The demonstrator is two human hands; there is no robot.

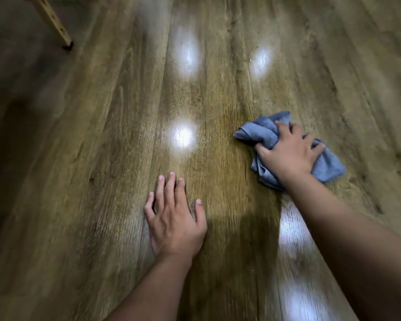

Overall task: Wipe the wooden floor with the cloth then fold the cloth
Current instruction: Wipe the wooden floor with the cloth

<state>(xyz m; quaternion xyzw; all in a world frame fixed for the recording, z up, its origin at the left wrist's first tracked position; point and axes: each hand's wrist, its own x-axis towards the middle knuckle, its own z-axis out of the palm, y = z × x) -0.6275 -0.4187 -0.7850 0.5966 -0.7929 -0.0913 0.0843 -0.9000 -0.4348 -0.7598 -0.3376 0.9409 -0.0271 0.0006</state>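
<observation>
On the wooden floor [218, 100], to my right and a little ahead, the blue cloth [264, 133] lies bunched under my right hand [292, 154], whose fingers curl into it and press it to the boards. My left hand [175, 218] rests flat beside it, well apart, fingers spread, bracing me and holding nothing. I judge I'm in the wiping stage: the cloth is crumpled, not folded, so the folding is all still to do. A furniture leg [53, 22] stands far left.
</observation>
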